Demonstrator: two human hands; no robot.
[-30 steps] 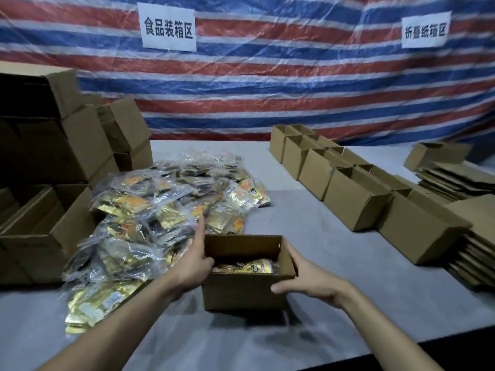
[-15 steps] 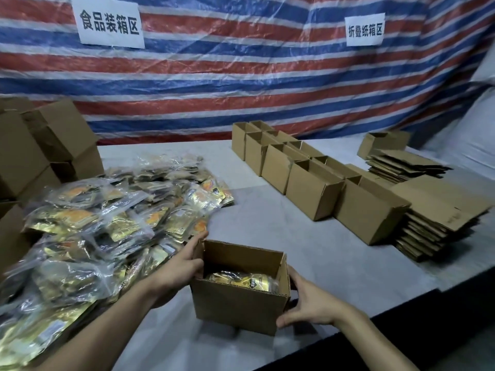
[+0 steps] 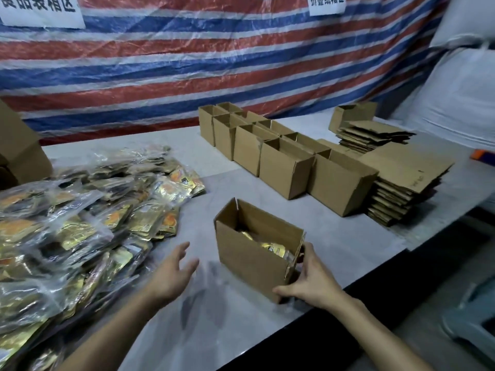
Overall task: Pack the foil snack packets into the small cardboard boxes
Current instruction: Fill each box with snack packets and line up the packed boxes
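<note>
A small open cardboard box (image 3: 246, 253) stands near the table's front edge, gold foil packets (image 3: 270, 246) visible inside. My right hand (image 3: 308, 279) grips its right end, thumb at the lower front corner and fingers behind. My left hand (image 3: 174, 271) hovers open to the left of the box, apart from it and holding nothing. A large heap of foil snack packets in clear bags (image 3: 80, 223) covers the left side of the table.
A row of empty open boxes (image 3: 281, 162) runs diagonally at the middle right. Stacks of flattened cartons (image 3: 401, 188) lie beyond them, near the table edge (image 3: 375, 277). Bigger cartons (image 3: 21, 151) sit far left. A striped tarp hangs behind.
My left hand has let go of the box and drawn away to the left. The box has shifted right and turned, held now by my right hand alone. The view has swung right.
</note>
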